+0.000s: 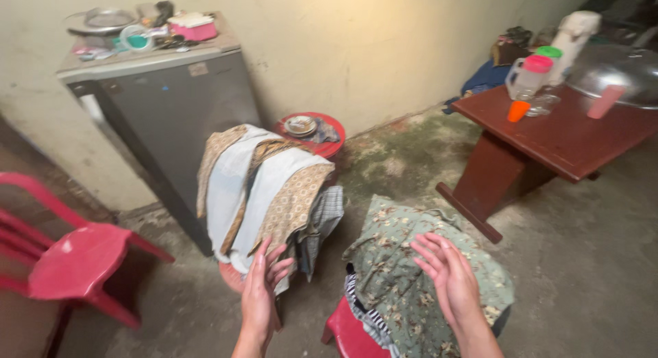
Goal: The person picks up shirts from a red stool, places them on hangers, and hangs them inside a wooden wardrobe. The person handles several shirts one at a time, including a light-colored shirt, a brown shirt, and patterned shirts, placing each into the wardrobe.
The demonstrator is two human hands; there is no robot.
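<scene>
Both hands — left (260, 296), right (449, 279) — released, hovering over floral cloth (404, 276), seemingly clear of it.

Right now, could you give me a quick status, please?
Both hands open, empty: left hand, right hand. Right over green floral cloth on red stool. Nothing between.

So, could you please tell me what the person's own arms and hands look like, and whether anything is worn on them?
Both the left hand and the right hand are bare: no gloves, rings, watch or bracelets show. The forearms that enter from the bottom edge are bare too, with no sleeves in view. The fingers are slim, and the nails cannot be made out.
</scene>
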